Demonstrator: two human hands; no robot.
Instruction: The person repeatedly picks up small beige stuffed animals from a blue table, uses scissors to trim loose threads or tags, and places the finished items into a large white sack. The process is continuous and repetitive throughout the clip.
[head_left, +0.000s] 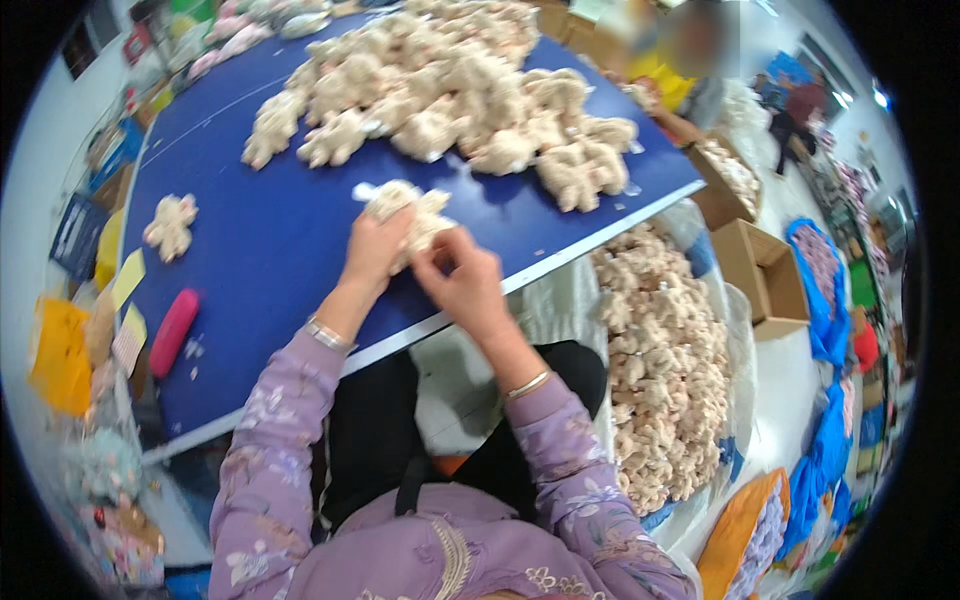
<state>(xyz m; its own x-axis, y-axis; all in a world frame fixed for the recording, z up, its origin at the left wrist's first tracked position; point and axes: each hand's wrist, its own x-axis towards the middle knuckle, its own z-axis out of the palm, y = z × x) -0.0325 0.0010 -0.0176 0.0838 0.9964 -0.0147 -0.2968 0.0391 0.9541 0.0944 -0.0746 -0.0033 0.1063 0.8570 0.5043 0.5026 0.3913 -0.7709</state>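
Over the blue table my left hand [378, 243] is closed around a small cream plush toy [432, 207], pressing it near the table's front edge. A white tag-like scrap [364, 191] sticks out at the toy's far left end. My right hand [468, 278] bends in from the right with thumb and fingertips pinched together at the toy's lower edge. What lies between those fingertips is too small to make out. Part of the toy is covered by my left hand.
A large heap of cream plush toys [430, 85] covers the table's far side. One more plush toy [172, 226] lies at left, above a pink oblong case [174, 333]. At right a big sack of plush toys [665, 380] stands beside an open cardboard box [765, 280].
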